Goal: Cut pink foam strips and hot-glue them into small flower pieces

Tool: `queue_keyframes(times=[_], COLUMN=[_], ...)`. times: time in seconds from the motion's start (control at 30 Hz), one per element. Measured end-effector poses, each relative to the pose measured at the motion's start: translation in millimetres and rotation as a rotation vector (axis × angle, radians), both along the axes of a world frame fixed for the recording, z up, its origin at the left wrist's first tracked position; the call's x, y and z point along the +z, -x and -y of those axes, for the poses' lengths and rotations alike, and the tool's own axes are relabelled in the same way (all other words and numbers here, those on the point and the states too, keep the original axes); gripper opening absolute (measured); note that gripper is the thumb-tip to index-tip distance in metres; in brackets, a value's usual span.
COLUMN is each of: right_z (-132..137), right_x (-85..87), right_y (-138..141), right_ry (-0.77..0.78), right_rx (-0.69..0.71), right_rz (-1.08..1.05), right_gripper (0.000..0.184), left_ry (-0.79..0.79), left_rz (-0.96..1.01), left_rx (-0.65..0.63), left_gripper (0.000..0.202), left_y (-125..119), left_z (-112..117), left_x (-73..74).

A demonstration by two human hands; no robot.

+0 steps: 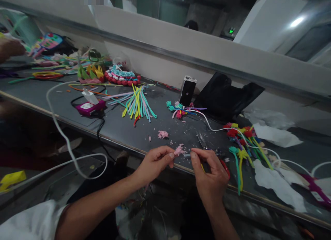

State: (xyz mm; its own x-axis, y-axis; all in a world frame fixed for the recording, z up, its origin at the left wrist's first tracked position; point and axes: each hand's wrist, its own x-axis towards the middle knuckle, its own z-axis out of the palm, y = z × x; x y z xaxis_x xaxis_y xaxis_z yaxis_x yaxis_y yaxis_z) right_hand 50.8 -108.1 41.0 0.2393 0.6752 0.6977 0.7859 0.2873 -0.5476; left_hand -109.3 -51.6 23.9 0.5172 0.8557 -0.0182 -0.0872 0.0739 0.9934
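Note:
Near the front edge of the dark table, my left hand [159, 159] pinches a small pink flower-like piece [179, 150] with ragged petals between thumb and fingertips. Just to its right, my right hand [210, 167] is closed on a thin light-grey strip [187, 155] that points towards the pink piece; its exact kind is unclear. A red curved handle [225, 168] shows beside the right hand's outer edge, mostly hidden by it. Pink scraps [162, 134] lie in a little pile beyond my left hand, with small bits scattered around.
Yellow, teal and lilac fuzzy stems [138, 103] fan out at the middle. Finished-looking flowers [178, 109] lie by a black-fronted box [188, 91]. More flowers [241, 131], a black bag [227, 97] and a white cable [219, 130] are right. A purple power strip [89, 107] sits left.

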Motion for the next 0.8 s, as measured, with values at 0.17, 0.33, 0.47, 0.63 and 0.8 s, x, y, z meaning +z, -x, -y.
queue_keyframes(times=[0.17,0.33,0.47,0.63,0.8], right_z=[1,0,-1,6,18], right_x=[-2.6,-0.7,-3.0,-22.3,-38.3], right_y=[3,-7,-42,-93,-112], right_ry=[0.033,0.006,0.075,0.452,0.601], right_rx=[0.035,-0.036,-0.266,-0.493,-0.397], right_rz=[0.04,0.087,0.168,0.244,0.268], right_gripper=[0.009,0.011,0.022,0.043,0.05], left_ry=[0.085,0.145,0.168,0.169,0.17], left_rz=[0.073,0.115,0.151,0.159,0.152], left_rx=[-0.01,-0.027,-0.027,-0.031,-0.003], left_gripper=[0.03,0.029,0.03,0.029,0.027], left_y=[-2,0,1,3,1], left_z=[1,-1,-3,-5,-6], left_x=[2.1,1.4,1.5,2.7,4.9])
